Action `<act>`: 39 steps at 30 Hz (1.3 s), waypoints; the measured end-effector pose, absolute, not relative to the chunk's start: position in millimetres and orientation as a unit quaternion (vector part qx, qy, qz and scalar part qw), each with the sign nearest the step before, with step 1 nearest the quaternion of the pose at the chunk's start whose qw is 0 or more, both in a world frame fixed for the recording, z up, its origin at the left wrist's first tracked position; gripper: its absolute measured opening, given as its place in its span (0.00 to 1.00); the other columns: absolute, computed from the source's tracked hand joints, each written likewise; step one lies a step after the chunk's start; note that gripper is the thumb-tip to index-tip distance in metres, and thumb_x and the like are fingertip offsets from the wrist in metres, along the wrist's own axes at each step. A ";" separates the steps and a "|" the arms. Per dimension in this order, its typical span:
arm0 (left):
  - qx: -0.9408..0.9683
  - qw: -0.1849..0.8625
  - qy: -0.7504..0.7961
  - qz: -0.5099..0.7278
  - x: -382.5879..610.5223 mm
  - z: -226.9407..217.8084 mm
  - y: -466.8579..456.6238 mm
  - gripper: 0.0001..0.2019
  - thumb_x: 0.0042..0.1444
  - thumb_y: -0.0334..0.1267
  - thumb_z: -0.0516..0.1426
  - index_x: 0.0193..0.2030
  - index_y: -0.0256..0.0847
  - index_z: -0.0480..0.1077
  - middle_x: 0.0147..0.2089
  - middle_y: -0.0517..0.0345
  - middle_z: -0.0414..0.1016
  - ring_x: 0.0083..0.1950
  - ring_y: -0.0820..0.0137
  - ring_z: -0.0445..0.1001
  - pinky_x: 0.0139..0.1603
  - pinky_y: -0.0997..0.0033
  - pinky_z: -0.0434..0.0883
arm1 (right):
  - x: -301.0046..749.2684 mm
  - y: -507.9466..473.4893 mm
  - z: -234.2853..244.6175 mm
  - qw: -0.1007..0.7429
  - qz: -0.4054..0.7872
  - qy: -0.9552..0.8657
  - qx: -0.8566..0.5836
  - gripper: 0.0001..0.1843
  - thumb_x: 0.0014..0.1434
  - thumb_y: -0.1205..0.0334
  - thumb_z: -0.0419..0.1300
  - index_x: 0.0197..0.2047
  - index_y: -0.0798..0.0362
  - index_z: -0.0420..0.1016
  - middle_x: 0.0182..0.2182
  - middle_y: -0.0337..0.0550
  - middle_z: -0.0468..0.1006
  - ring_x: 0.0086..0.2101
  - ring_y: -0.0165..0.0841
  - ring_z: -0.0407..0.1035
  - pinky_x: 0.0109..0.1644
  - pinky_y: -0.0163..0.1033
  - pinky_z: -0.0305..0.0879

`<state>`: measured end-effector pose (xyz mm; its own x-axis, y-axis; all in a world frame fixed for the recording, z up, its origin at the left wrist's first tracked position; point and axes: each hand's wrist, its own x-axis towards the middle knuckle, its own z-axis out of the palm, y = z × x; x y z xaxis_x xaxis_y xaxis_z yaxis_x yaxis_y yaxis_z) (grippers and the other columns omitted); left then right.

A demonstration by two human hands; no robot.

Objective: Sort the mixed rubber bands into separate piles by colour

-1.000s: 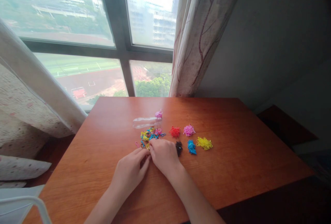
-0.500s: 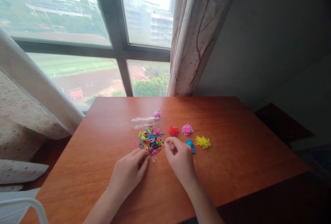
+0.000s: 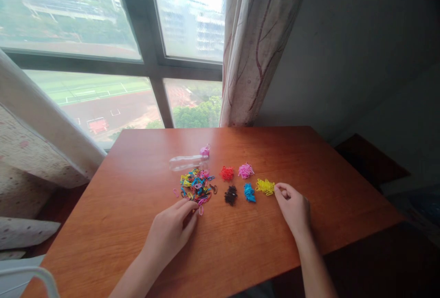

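Note:
Small rubber bands lie sorted and unsorted on the table. My left hand point(image 3: 174, 225) rests at the near edge of a mixed-colour pile of rubber bands point(image 3: 195, 184). Its thumb and fingers are curled close together by a loose pink band point(image 3: 201, 210); what lies between them is hidden. My right hand point(image 3: 294, 207) is at the right edge of the yellow pile point(image 3: 264, 187), with thumb and forefinger pinched on a yellow rubber band, hardly visible there. Beside it are blue point(image 3: 249, 192), black point(image 3: 230, 195), red point(image 3: 227, 173) and pink point(image 3: 245, 170) piles.
Behind the mixed pile a clear plastic bottle point(image 3: 185, 163) lies on its side, with a pink cap point(image 3: 205, 151) at its right end. The wooden table point(image 3: 137, 192) reaches the window. Curtains point(image 3: 244, 82) hang on both sides. A white curved rail point(image 3: 37, 271) stands at lower left.
My right hand has moved right from the mixed pile to the yellow pile, carrying a yellow band. The black pile is now uncovered. My left hand stays nearly in place; the view has shifted slightly.

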<state>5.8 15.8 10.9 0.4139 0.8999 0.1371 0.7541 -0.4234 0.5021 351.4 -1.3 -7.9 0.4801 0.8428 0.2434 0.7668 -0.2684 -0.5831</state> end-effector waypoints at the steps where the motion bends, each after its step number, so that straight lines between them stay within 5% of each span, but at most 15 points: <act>1: 0.820 0.185 0.504 0.199 5.9 10.7 15.9 0.09 0.63 0.39 0.51 0.40 0.46 0.73 0.38 0.59 0.79 0.36 0.69 0.77 0.34 0.75 0.69 | 351.1 -1.6 -9.2 0.325 0.059 -0.510 -0.794 0.23 0.59 0.43 0.52 0.35 0.52 0.80 0.22 0.43 0.76 0.25 0.35 0.70 0.30 0.36 0.61; 11: 0.819 0.182 0.510 0.191 5.6 10.2 14.5 0.09 0.65 0.40 0.50 0.40 0.46 0.72 0.38 0.59 0.78 0.36 0.69 0.77 0.35 0.75 0.68 | 319.1 -0.7 5.3 0.346 0.038 -0.543 -0.764 0.20 0.61 0.48 0.53 0.37 0.53 0.80 0.23 0.43 0.76 0.24 0.34 0.70 0.32 0.36 0.61; 23: 0.824 0.161 0.527 0.132 12.8 13.4 11.4 0.08 0.64 0.41 0.51 0.39 0.46 0.71 0.38 0.60 0.77 0.36 0.68 0.77 0.34 0.73 0.66 | 207.9 -16.5 7.1 0.325 0.173 -0.676 -0.638 0.13 0.64 0.65 0.51 0.38 0.50 0.77 0.26 0.39 0.77 0.28 0.31 0.70 0.35 0.33 0.57; 39: 0.827 0.172 0.517 0.137 11.3 12.3 7.5 0.10 0.66 0.39 0.48 0.39 0.46 0.71 0.38 0.60 0.76 0.36 0.70 0.76 0.34 0.74 0.66 | 197.2 -28.8 -5.5 0.304 0.154 -0.723 -0.601 0.09 0.63 0.69 0.53 0.34 0.49 0.71 0.26 0.35 0.75 0.28 0.30 0.68 0.33 0.35 0.50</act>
